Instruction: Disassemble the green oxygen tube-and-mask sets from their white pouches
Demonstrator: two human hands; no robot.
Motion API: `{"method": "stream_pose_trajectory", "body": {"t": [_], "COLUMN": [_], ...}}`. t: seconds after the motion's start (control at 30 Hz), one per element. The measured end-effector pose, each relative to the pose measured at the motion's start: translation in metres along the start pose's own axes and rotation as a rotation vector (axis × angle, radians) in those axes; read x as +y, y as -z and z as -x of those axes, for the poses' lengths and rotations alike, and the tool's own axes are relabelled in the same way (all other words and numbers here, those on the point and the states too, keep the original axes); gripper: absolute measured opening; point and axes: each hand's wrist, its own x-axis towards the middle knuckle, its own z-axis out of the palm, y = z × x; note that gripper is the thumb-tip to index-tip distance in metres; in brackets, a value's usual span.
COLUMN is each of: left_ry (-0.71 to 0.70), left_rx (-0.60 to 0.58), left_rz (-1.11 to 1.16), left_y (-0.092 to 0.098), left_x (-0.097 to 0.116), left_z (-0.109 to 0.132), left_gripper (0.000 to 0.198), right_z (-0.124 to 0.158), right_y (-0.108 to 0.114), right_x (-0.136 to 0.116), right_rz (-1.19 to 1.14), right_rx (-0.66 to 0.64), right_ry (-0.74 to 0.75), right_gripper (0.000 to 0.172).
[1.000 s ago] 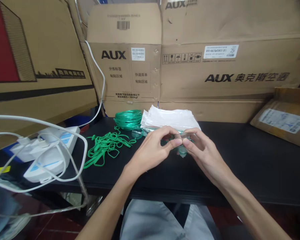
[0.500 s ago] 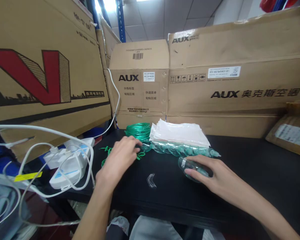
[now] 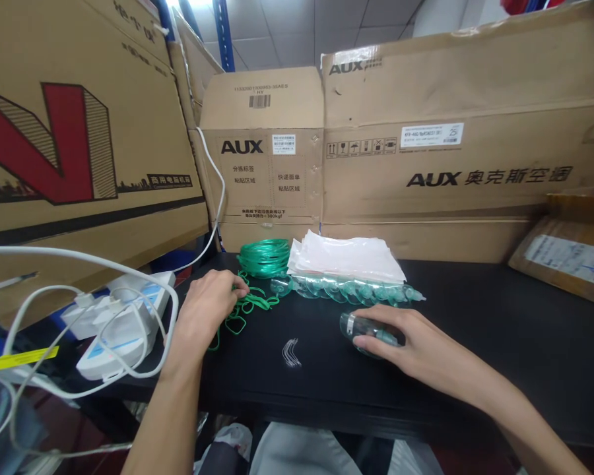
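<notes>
My left hand (image 3: 208, 307) lies on a loose heap of green elastic straps (image 3: 250, 308) on the black table (image 3: 499, 330), fingers curled into the straps. My right hand (image 3: 400, 343) rests on the table with its fingers closed round a clear green-tinted plastic mask (image 3: 361, 326). Behind that hand lies a row of nested clear masks (image 3: 351, 290) under a stack of white plastic bags (image 3: 346, 257). A coil of green tubing (image 3: 264, 256) sits at the back. A small bunch of thin metal clips (image 3: 291, 353) lies between my hands.
Large AUX cardboard boxes (image 3: 426, 145) wall off the back and left. A white power strip (image 3: 121, 323) with white cables (image 3: 79, 264) sits at the table's left edge. A flat cardboard parcel (image 3: 564, 254) leans at the right.
My hands have parted: the left went left onto the green straps, while the right set the mask down on the table and kept hold. The camera tilted up.
</notes>
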Motion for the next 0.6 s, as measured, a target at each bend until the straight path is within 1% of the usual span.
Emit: {"method": "stream_pose_trajectory", "body": {"t": [0.13, 0.2, 0.27, 0.33, 0.47, 0.53, 0.6], "left_ry": [0.013, 0.007, -0.013, -0.03, -0.053, -0.068, -0.087], "left_rx": [-0.019, -0.03, -0.018, 0.01, 0.068, 0.119, 0.197], "left_rz": [0.002, 0.009, 0.018, 0.024, 0.03, 0.042, 0.055], "left_y": [-0.003, -0.005, -0.006, -0.005, 0.0, 0.003, 0.006], "left_x": [-0.002, -0.003, -0.004, -0.004, -0.001, 0.001, 0.004], "left_z": [-0.002, -0.003, -0.003, -0.002, 0.002, 0.004, 0.006], "left_gripper": [0.021, 0.023, 0.022, 0.019, 0.022, 0.023, 0.023], "right_z": [0.002, 0.002, 0.001, 0.001, 0.0, 0.001, 0.001], "right_y": [0.001, 0.0, 0.0, -0.001, -0.001, 0.0, 0.0], "right_x": [0.0, 0.0, 0.0, -0.001, -0.001, -0.001, 0.0], "right_rz": [-0.002, 0.001, 0.002, -0.005, -0.013, -0.011, -0.009], "right_rx": [-0.003, 0.0, -0.001, 0.002, 0.005, 0.003, 0.004], "right_ry": [-0.004, -0.007, -0.005, -0.002, -0.008, -0.008, -0.008], "right_gripper": [0.042, 0.042, 0.042, 0.042, 0.043, 0.044, 0.043]}}
